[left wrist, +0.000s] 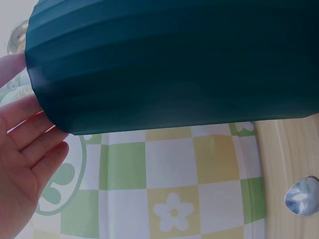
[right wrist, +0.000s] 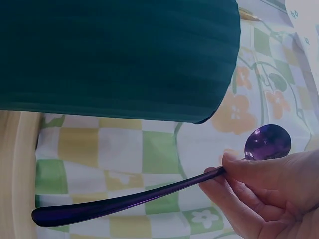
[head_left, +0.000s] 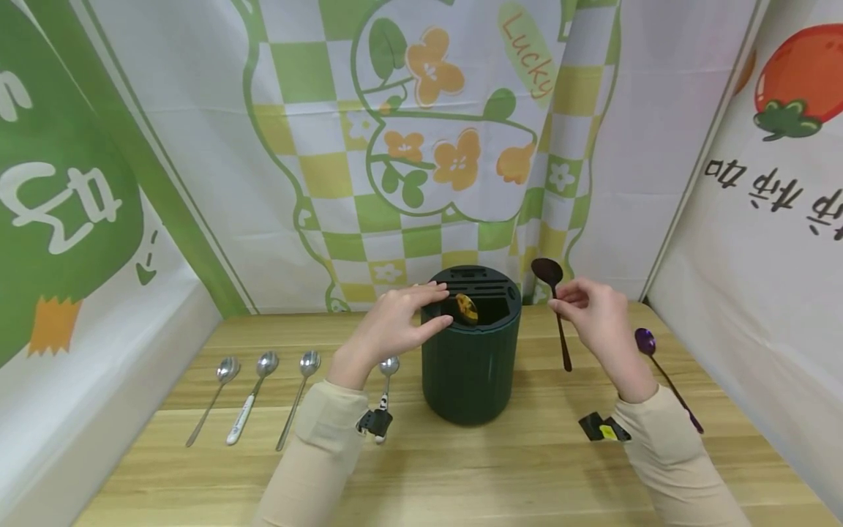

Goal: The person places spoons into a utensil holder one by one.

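A dark green ribbed utensil holder with a slotted black top stands in the middle of the table. My left hand rests at its left rim, fingers fairly straight and thumb apart. Between them and the opening shows the shiny, gold-looking bowl of a spoon standing in the holder. To the right of the holder, my right hand pinches a dark purple spoon near the neck, between thumb and fingers. That spoon is held bowl up, its handle pointing down.
Several silver spoons lie in a row on the left, among them one with a white handle and one partly behind my left wrist. Another purple spoon lies at the right. A patterned cloth hangs behind the wooden table.
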Tool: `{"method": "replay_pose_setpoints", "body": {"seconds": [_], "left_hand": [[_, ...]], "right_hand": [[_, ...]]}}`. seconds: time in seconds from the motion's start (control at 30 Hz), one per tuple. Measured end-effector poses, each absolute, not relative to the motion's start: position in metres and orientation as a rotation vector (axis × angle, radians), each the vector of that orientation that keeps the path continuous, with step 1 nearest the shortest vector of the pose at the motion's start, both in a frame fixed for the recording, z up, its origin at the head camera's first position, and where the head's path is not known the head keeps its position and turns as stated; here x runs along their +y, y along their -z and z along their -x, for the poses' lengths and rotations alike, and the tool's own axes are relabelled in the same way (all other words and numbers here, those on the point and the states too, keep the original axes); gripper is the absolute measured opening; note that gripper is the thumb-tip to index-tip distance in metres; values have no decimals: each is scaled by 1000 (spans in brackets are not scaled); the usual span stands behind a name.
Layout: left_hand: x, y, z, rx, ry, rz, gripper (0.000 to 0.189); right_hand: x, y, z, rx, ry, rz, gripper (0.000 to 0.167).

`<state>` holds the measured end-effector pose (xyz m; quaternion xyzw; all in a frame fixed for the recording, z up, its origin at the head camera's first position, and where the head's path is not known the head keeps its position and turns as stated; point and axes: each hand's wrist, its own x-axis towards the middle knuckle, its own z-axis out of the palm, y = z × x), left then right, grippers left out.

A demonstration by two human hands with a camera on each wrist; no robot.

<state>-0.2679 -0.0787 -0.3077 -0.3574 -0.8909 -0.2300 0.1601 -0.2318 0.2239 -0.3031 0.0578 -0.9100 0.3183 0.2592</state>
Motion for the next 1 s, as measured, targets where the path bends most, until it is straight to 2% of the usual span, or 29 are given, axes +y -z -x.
{"method": "replay_pose_setpoints", "body": {"seconds": [1.0], "left_hand": [[-79,306,265,-2553,672,1019,50]], "right_hand": [[206,273,220,-2280,-851,-242,18]]}}
